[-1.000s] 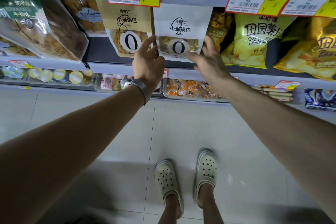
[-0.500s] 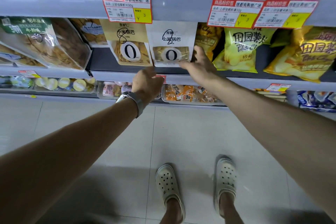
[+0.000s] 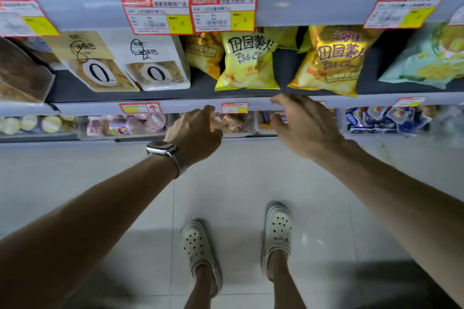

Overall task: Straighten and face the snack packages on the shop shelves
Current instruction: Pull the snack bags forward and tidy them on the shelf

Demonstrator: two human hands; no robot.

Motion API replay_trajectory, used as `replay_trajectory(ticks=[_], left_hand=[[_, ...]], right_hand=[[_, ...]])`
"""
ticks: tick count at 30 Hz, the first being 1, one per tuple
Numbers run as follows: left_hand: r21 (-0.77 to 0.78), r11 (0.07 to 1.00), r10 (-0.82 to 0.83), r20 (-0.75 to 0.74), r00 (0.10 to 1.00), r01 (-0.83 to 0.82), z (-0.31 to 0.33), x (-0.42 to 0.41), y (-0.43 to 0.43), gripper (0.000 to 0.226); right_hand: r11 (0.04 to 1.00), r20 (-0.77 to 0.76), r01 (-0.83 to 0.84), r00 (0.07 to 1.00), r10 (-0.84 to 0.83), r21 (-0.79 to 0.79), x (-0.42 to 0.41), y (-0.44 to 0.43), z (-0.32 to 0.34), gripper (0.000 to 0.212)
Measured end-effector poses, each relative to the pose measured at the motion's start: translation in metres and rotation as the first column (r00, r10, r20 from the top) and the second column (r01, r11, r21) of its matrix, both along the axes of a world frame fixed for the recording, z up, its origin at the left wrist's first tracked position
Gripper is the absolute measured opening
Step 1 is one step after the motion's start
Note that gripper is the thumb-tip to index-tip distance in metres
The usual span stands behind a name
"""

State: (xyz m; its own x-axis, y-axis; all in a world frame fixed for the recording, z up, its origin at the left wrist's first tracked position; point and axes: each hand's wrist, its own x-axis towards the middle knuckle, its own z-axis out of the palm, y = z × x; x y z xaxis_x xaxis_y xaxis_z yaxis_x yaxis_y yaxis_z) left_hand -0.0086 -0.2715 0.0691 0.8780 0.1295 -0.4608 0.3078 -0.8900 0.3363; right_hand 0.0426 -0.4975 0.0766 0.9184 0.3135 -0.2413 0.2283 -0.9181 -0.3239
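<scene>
The golden-yellow foil chip bag [image 3: 331, 57] is leaning crookedly above the grey metal shelf edge [image 3: 364, 101]. Both hands are hovering empty below this edge, fingers loosely spread; the right hand [image 3: 306, 125] is nearer, under the bag's lower corner, the left hand [image 3: 195, 133] farther aside.

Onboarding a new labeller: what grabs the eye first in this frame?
Centre frame, the left hand and right hand hover empty in front of the shelf edge. Just above them sit a bright yellow chip bag and a gold chip bag, with red-and-yellow price tags overhead.
</scene>
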Motion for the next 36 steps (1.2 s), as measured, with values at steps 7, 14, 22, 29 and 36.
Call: replay_trajectory(ticks=[7,14,22,29,36], left_hand=[[-0.097,0.979,0.191,0.111,0.975,-0.180,-0.012,0.050,-0.041,0.068],[-0.301,0.885,0.422,0.194,0.885,-0.356,-0.017,0.105,-0.062,0.096],[-0.436,0.715,0.663,0.177,0.728,-0.546,-0.030,0.120,-0.089,0.089],[-0.467,0.684,0.712,0.260,0.652,-0.561,-0.032,0.114,-0.104,0.084],[-0.429,0.767,0.628,0.355,0.692,-0.476,-0.027,0.075,-0.081,0.075]], right_hand=[[0.941,-0.024,0.339,0.941,-0.338,0.026,0.026,-0.090,0.000,0.044],[0.510,-0.427,0.729,0.683,-0.592,0.457,0.083,-0.116,-0.026,0.113],[0.418,-0.561,0.745,0.667,-0.491,0.520,0.110,-0.094,-0.034,0.099],[0.471,-0.532,0.771,0.637,-0.558,0.429,0.118,-0.091,-0.044,0.104],[0.505,-0.435,0.731,0.680,-0.590,0.459,0.112,-0.098,-0.045,0.083]])
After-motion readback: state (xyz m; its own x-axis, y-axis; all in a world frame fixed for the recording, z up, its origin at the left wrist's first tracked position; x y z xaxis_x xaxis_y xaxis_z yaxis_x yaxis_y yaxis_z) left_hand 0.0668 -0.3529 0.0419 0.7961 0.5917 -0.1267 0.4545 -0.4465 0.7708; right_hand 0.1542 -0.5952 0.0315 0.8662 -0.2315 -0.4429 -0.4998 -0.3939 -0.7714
